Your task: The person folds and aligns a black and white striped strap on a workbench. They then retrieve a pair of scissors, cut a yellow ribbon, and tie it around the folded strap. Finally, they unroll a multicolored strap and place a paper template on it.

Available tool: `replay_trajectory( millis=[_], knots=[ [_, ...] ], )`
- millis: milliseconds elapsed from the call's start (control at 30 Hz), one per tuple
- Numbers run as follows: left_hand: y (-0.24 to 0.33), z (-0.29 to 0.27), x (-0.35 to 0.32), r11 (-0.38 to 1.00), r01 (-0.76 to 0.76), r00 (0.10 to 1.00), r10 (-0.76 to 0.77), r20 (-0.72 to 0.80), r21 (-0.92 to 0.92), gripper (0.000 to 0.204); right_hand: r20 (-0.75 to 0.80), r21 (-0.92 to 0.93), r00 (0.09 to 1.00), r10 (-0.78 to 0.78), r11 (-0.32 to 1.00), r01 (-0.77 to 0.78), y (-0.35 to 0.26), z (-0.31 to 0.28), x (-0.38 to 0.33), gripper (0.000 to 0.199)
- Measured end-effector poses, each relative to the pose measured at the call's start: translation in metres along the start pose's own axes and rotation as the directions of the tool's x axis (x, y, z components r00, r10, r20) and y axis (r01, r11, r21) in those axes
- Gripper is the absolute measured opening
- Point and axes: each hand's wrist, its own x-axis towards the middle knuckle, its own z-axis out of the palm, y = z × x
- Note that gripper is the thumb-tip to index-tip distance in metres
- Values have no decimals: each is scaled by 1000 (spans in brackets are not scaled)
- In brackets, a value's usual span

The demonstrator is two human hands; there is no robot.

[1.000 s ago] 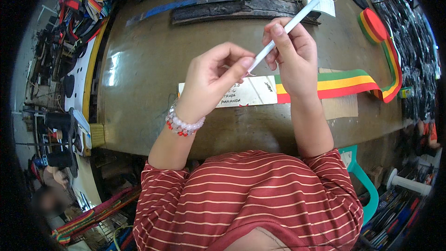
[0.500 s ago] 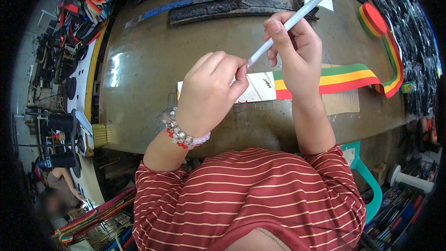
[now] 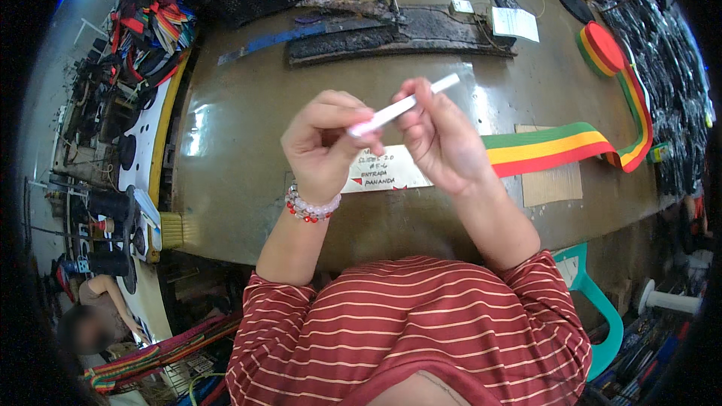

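Observation:
A slim white pen-shaped stick (image 3: 396, 110), slightly blurred, is held above the table between both hands. My left hand (image 3: 317, 146) pinches its lower left end between thumb and fingers. My right hand (image 3: 450, 144) grips it further up, and the far end sticks out past the fingers. Below the hands lies a white card (image 3: 382, 171) with handwriting, partly hidden by them. A green, yellow and red striped strap (image 3: 545, 146) stretches right from behind my right hand.
The strap runs to a coiled roll (image 3: 602, 48) at the far right. Brown cardboard (image 3: 553, 184) lies under the strap. A dark long board (image 3: 444, 34) and a white paper (image 3: 515, 24) are at the back. Shiny black plastic (image 3: 639, 37) borders the right, and another person sits lower left.
The stick has tilted flatter and come lower. My left hand has risen a little and my right hand has moved left and down. More of the card's writing shows.

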Motion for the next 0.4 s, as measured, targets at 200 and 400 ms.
replay_trajectory(
  millis=[200, 400],
  knots=[
    [16, -21, 16, 959, 169, 985, -171, 13, -225, 17, 265, -254, 879, 396, 908, -332, -9, 16, -9, 37],
    [15, -24, -3, 949, 256, 966, -260, -5, 186, 15, 123, -764, 908, 400, 623, -171, -13, 14, -15, 46]
  ],
)
